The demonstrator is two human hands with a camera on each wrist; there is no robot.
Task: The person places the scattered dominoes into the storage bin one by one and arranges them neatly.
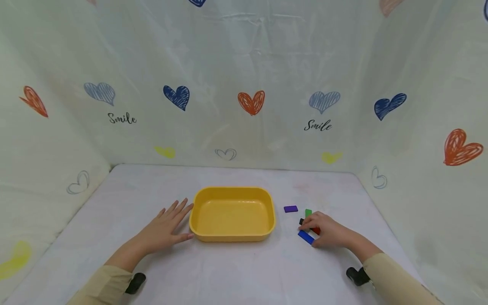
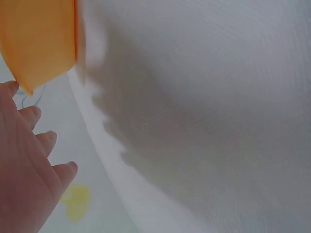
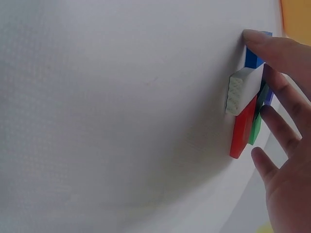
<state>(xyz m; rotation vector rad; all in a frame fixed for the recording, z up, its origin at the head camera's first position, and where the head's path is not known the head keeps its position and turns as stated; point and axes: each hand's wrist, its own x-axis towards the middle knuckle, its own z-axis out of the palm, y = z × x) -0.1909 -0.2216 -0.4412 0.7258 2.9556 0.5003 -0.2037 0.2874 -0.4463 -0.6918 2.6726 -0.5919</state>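
Flanking the yellow oblong plastic tray (image 1: 232, 238), the left hand (image 1: 164, 229) lies splayed and the right hand (image 1: 328, 231) pinches a blue rectangular block (image 1: 306, 237), likely light, stiff, best held endwise.

Yellow tray (image 1: 232, 238), blue block (image 1: 306, 237), red block (image 3: 243, 131), white block (image 3: 247, 90), green block (image 1: 308, 212), purple block (image 1: 291, 209), heart-patterned pale backdrop (image 1: 282, 135)

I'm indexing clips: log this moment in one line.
left hand: spread, at yellow tray; right hand: at blue block, grip unclear; purple block: right of tray, untouched
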